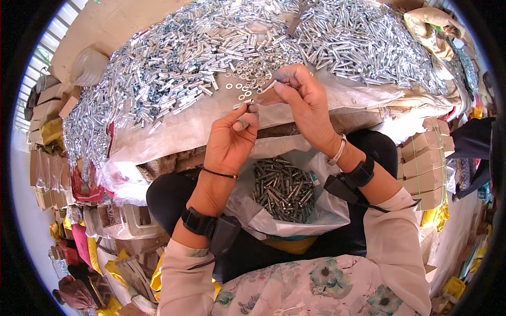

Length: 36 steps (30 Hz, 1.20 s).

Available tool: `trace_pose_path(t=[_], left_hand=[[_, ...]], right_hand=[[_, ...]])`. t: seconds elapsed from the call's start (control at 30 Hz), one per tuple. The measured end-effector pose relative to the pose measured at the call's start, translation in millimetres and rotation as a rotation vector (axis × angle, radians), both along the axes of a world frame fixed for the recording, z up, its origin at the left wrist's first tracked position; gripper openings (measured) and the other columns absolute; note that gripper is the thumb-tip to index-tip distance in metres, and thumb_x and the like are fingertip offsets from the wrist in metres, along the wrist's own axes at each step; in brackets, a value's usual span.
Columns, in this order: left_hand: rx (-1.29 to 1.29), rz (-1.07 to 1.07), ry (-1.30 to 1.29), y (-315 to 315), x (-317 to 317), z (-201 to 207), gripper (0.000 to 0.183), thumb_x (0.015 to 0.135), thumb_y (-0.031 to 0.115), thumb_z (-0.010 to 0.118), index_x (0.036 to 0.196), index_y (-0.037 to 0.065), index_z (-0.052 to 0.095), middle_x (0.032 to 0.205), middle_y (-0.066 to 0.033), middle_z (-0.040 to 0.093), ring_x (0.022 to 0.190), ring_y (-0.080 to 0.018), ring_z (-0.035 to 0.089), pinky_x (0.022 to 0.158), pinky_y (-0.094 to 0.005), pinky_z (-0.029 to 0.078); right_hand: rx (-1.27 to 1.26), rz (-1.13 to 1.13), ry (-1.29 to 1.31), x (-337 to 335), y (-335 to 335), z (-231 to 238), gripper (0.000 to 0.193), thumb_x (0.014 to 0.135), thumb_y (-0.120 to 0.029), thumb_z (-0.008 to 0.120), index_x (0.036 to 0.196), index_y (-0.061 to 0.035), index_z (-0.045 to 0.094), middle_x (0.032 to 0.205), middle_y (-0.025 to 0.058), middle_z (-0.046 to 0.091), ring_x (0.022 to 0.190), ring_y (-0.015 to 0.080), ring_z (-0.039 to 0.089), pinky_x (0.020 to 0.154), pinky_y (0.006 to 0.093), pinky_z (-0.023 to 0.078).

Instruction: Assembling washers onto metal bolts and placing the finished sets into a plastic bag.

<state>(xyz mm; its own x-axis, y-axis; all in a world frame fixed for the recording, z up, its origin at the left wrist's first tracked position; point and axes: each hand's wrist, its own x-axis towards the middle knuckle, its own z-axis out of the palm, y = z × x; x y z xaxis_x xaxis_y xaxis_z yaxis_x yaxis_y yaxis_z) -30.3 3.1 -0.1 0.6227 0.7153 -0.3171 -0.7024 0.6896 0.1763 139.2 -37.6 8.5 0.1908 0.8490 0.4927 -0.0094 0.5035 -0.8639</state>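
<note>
My left hand (232, 138) is raised over the near edge of the heaped work surface, thumb and fingers closed on a small metal piece (251, 103) whose exact shape is mostly hidden. Just right of it, my right hand (305, 102) pinches thumb against forefinger; what lies between them is too small to make out. Loose flat washers (239, 86) are scattered beyond the left fingertips. Short silver metal sleeves (174, 79) are heaped on the left, and slim metal pins (363, 45) on the right. Between my knees, an open plastic bag (329, 208) holds many metal anchor bolts (283, 189).
A pale sheet (168, 129) covers the work surface's near edge. Stacked cardboard boxes (424, 163) stand at the right, with more cartons (50, 171) at the left. A clear plastic tub (88, 67) sits far left. Black devices (199, 222) are strapped to both wrists.
</note>
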Motion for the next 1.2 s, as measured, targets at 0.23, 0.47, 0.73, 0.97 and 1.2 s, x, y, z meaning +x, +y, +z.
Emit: trace_pose_path(t=[0.23, 0.47, 0.73, 0.97, 1.2], left_hand=[[-0.035, 0.206, 0.109, 7, -12, 0, 0.014, 0.091, -0.005, 0.047, 0.102, -0.014, 0.049, 0.09, -0.0204, 0.057, 0.057, -0.0122, 0.05, 0.065, -0.0227, 0.055], [0.217, -0.016, 0.296, -2, -22, 3, 0.009, 0.092, 0.006, 0.05, 0.092, -0.001, 0.056, 0.076, -0.0061, 0.059, 0.055, -0.0094, 0.052, 0.071, -0.0312, 0.057], [0.541, -0.065, 0.747, -4, -23, 15, 0.018, 0.092, 0.014, 0.052, 0.092, -0.002, 0.06, 0.071, 0.0002, 0.053, 0.051, -0.0062, 0.045, 0.067, -0.0337, 0.057], [0.529, -0.107, 0.849, -5, -14, 15, 0.02, 0.093, 0.016, 0.052, 0.093, -0.003, 0.061, 0.067, 0.0018, 0.05, 0.047, -0.0041, 0.041, 0.067, -0.0314, 0.058], [0.614, -0.083, 0.902, -6, -7, 15, 0.016, 0.09, 0.01, 0.056, 0.094, -0.005, 0.059, 0.066, -0.0008, 0.051, 0.045, -0.0046, 0.042, 0.061, -0.0307, 0.06]], right_hand=[[-0.263, 0.116, -0.125, -4, 0, 3, 0.007, 0.091, -0.005, 0.054, 0.096, -0.0016, 0.053, 0.079, 0.0074, 0.057, 0.077, 0.0151, 0.062, 0.067, 0.029, 0.05], [0.184, -0.153, -0.961, -14, 35, -10, 0.014, 0.087, -0.019, 0.057, 0.093, -0.0061, 0.059, 0.075, 0.009, 0.051, 0.063, 0.0258, 0.057, 0.052, 0.0351, 0.044], [0.205, -0.213, -1.331, -19, 60, -26, 0.013, 0.074, -0.011, 0.062, 0.081, -0.0063, 0.053, 0.086, 0.0106, 0.051, 0.073, 0.0293, 0.061, 0.054, 0.0389, 0.049], [0.117, -0.231, -1.389, -14, 51, -21, 0.014, 0.072, -0.008, 0.062, 0.083, -0.0042, 0.053, 0.089, 0.0096, 0.052, 0.074, 0.0275, 0.062, 0.055, 0.0386, 0.05], [0.11, -0.218, -1.107, -6, 56, -27, 0.017, 0.077, -0.015, 0.063, 0.093, -0.0094, 0.058, 0.099, 0.0105, 0.055, 0.079, 0.0299, 0.062, 0.067, 0.0419, 0.05]])
